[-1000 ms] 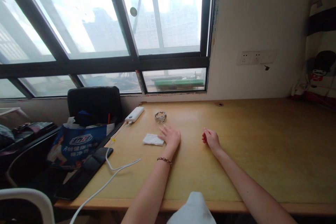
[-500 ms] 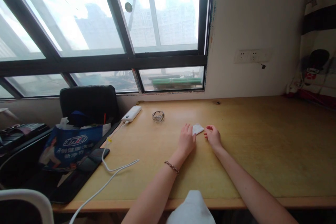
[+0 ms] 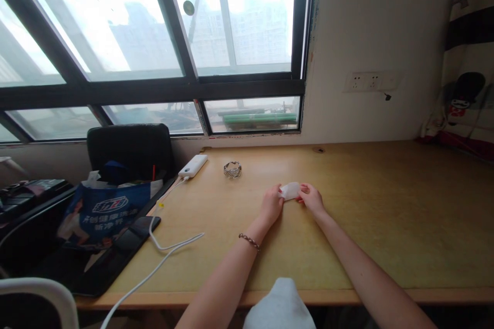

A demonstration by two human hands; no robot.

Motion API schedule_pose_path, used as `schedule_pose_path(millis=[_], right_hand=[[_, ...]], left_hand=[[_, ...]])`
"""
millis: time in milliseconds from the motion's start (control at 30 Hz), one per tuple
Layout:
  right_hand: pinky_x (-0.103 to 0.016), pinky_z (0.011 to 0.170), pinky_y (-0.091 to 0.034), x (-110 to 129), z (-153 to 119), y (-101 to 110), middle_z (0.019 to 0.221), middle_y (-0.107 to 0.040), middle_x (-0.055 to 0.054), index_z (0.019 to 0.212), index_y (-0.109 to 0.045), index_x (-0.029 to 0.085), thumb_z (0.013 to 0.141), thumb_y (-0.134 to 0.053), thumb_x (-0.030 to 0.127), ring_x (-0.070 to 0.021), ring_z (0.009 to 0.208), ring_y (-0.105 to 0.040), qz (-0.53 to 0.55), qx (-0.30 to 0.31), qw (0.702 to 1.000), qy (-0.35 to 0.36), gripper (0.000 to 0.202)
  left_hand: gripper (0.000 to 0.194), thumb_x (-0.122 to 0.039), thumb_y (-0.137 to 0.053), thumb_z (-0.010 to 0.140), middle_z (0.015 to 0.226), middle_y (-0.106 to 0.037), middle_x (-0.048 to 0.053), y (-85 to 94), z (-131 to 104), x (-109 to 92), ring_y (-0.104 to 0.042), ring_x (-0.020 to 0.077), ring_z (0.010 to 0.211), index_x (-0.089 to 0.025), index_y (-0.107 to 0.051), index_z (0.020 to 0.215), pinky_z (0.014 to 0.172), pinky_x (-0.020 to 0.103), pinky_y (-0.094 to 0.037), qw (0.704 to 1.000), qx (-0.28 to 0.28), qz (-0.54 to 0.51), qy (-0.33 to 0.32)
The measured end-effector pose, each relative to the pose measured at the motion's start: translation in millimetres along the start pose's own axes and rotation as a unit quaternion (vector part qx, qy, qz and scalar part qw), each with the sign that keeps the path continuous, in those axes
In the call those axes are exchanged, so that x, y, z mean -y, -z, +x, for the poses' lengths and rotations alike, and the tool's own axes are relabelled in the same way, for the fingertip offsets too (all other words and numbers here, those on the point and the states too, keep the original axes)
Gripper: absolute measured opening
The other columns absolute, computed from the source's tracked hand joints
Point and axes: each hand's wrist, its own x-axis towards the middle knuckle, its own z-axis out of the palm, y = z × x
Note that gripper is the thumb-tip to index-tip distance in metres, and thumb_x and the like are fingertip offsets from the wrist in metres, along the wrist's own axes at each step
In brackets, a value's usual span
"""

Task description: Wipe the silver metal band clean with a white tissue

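Note:
A small white piece of thin sheet, like folded tissue [image 3: 289, 191], is stretched between my hands just over the wooden table. Its left end is pinched by my left hand [image 3: 272, 202], whose wrist wears a braided bracelet [image 3: 249, 241]. On the opposite end, the fingers of my right hand [image 3: 312, 198] are closed at the edge. Whether the sheet is paper or cloth cannot be told. A silver openwork bangle [image 3: 232, 169] lies farther back, to the left of my hands.
On the table [image 3: 386, 226], a white power bank [image 3: 193, 166] lies near the left edge with a white cable [image 3: 173, 249] running forward. Left of the table are a black chair [image 3: 129, 149], a blue bag [image 3: 110, 216] and a dark tablet-like slab [image 3: 123, 252]. A socket [image 3: 365, 81] is on the wall.
The tissue has gone from a flat folded piece beside my left hand to a wider strip held between both hands. The fingers of both hands have closed on its ends.

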Motion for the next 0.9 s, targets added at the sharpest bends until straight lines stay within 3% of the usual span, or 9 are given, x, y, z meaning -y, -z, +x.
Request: schedule_pose_path(millis=[167,300,400,500,633,700,767,900], right_hand=[[-0.025,0.049,-0.049,5,-4,2,0.071,-0.065,-0.004,0.074,-0.062,0.015,0.057,-0.058,0.022,-0.0162,0.055,-0.06,0.005,0.04,0.999,0.019,0.019],[-0.029,0.063,-0.049,12,-8,1,0.07,-0.065,-0.004,0.071,-0.062,0.015,0.057,-0.059,0.025,-0.019,0.069,-0.061,0.016,0.024,0.998,0.063,0.018],[-0.029,0.073,-0.046,19,-12,0,0.083,-0.065,-0.006,0.072,-0.062,0.015,0.058,-0.057,0.022,-0.0191,0.081,-0.059,0.057,0.025,0.991,0.122,0.016],[-0.028,0.078,-0.043,26,-16,1,0.091,-0.062,-0.005,0.067,-0.06,0.016,0.06,-0.051,0.017,-0.0178,0.087,-0.057,0.1,0.041,0.98,0.169,0.011],[-0.029,0.08,-0.04,27,-17,2,0.082,-0.063,-0.003,0.053,-0.055,0.017,0.059,-0.045,0.014,-0.0169,0.083,-0.056,0.076,0.027,0.978,0.194,0.012],[-0.03,0.08,-0.039,27,-17,3,0.076,-0.063,-0.002,0.049,-0.052,0.017,0.057,-0.041,0.012,-0.0169,0.08,-0.056,0.072,0.028,0.977,0.196,0.015],[-0.029,0.078,-0.039,26,-17,4,0.071,-0.062,-0.002,0.045,-0.049,0.018,0.055,-0.038,0.01,-0.0164,0.077,-0.056,0.076,0.035,0.977,0.196,0.016],[-0.026,0.069,-0.04,24,-18,6,0.06,-0.06,-0.001,0.042,-0.044,0.017,0.054,-0.037,0.01,-0.0144,0.067,-0.054,0.082,0.031,0.979,0.182,0.016]], left_hand=[[0.04,-0.006,-0.043,0.069,0.099,-0.055,0.007,1.8,-1,-8,-0.048,0.0184,0.097,-0.019,-0.049,0.106,0.087,0.032,-0.035,1.0,-0.008,0.003,-0.012],[0.048,-0.018,-0.049,0.073,0.117,-0.043,0.011,3.8,-3,-14,-0.039,0.0213,0.111,-0.017,-0.036,0.119,0.094,0.037,-0.03,0.995,-0.101,-0.026,-0.009],[0.053,-0.033,-0.051,0.074,0.123,-0.036,0.014,4.2,0,-15,-0.036,0.0229,0.114,-0.016,-0.031,0.121,0.094,0.038,-0.031,0.978,-0.162,-0.12,0.049],[0.048,-0.048,-0.043,0.077,0.115,-0.044,0.016,3.7,6,-12,-0.05,0.021,0.101,-0.015,-0.037,0.111,0.084,0.034,-0.041,0.919,-0.142,-0.333,0.159],[0.049,-0.057,-0.033,0.077,0.089,-0.059,0.016,4.8,15,-3,-0.061,0.0207,0.077,-0.012,-0.042,0.091,0.067,0.034,-0.049,0.738,-0.055,-0.603,0.299],[0.042,-0.053,-0.041,0.076,0.086,-0.06,0.014,5.8,17,1,-0.062,0.0194,0.074,-0.012,-0.043,0.088,0.066,0.033,-0.049,0.687,-0.056,-0.654,0.311],[0.033,-0.041,-0.052,0.073,0.086,-0.061,0.012,5.8,17,4,-0.061,0.0169,0.072,-0.012,-0.047,0.087,0.066,0.03,-0.049,0.69,-0.058,-0.659,0.295],[0.025,-0.015,-0.06,0.06,0.081,-0.062,0.006,2.8,13,7,-0.06,0.014,0.067,-0.013,-0.053,0.084,0.063,0.027,-0.049,0.725,-0.05,-0.636,0.26]])
